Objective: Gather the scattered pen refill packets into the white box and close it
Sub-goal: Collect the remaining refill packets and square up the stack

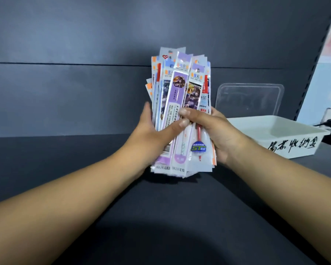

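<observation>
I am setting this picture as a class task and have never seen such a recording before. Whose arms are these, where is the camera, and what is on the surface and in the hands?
There is no machine here: the two bare arms belong to a person who wears a wide-angle camera on the head, so you look forward and down as they do. Both hands, the left hand and the right hand, clasp one upright bundle of pen refill packets, its lower end close to the dark surface. To the right stands an open white box with black handwriting on its side. Its clear lid stands behind it, against the dark wall. No loose packets show on the surface.
</observation>
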